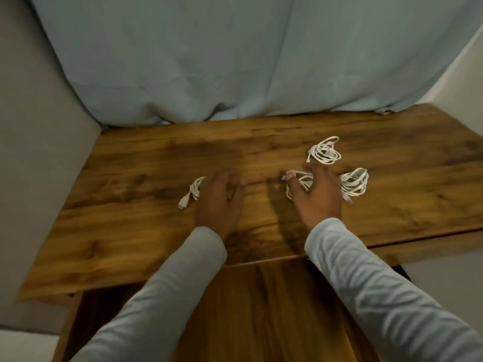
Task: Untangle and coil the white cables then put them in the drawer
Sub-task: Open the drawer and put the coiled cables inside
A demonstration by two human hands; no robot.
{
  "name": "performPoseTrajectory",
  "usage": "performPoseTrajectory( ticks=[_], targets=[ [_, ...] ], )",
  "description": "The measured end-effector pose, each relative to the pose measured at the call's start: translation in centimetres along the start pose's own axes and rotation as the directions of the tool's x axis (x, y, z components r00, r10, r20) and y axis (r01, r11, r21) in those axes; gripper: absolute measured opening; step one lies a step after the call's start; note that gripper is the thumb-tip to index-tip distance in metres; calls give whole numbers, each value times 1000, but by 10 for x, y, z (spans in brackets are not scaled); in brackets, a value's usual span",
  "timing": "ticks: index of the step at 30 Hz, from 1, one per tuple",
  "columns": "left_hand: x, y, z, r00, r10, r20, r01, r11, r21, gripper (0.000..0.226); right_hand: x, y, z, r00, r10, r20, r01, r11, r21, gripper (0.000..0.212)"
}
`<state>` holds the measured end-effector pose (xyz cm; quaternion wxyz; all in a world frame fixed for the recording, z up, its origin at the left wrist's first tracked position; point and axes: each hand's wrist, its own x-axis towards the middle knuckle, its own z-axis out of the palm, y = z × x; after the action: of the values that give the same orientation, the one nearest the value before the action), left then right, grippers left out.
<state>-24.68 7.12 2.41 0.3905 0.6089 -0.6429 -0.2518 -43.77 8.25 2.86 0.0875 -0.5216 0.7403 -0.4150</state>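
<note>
Several white cables lie on the wooden tabletop [130, 205]. One short cable [189, 194] with a plug end lies at the left, and it runs under the outer edge of my left hand [219, 202], which rests palm down with its fingers loosely bent. My right hand [317, 197] is clawed over a tangled cable [300, 182], thumb and fingers curled into its loops. A coiled bundle [325, 153] lies just beyond that hand, and another bundle [356, 183] is to its right. Both hands are blurred.
A pale blue cloth [235, 61] hangs behind the table's far edge. Grey walls [39, 152] close in on the left and right. Below the near edge is a wooden front panel [261, 304], shut; I cannot tell if it is the drawer.
</note>
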Motion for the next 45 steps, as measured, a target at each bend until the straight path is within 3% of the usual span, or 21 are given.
performPoseTrajectory(
  ticks=[2, 5, 13, 18, 26, 31, 39, 42, 45],
  targets=[
    [31, -20, 7, 998, 63, -30, -59, 989, 134, 42, 27, 14, 14, 994, -108, -5, 104, 968, -229, 52],
    [55, -51, 16, 998, 57, -35, -44, 957, 288, 50, 45, 34, 32, 996, -78, 37, 87, 925, -371, 62],
    [60, -82, 43, 999, 37, 20, -42, 829, 557, 66, 42, 60, 59, 990, -21, 140, 76, 913, -401, 64],
    [62, -90, 43, 999, 39, -1, -30, 775, 631, 64, 37, 63, 64, 985, 3, 171, 74, 896, -439, 75],
    [57, -90, 50, 999, 25, 33, -40, 778, 626, 57, 25, 66, 73, 986, -58, 156, 129, 861, -492, 84],
    [27, -63, 68, 983, 52, 178, -146, 806, 573, 57, -5, 46, 78, 966, -123, 229, 222, 850, -478, 73],
    [-69, -54, 45, 968, 125, 216, -225, 811, 540, 59, -88, 44, 39, 931, -170, 323, 291, 879, -378, 59],
    [-131, -48, 35, 963, 133, 234, -244, 801, 546, 58, -140, 50, 6, 918, -211, 335, 320, 894, -314, 59],
    [-205, -43, 30, 964, 91, 249, -210, 834, 511, 57, -201, 65, -28, 901, -162, 403, 290, 915, -280, 59]
  ],
)
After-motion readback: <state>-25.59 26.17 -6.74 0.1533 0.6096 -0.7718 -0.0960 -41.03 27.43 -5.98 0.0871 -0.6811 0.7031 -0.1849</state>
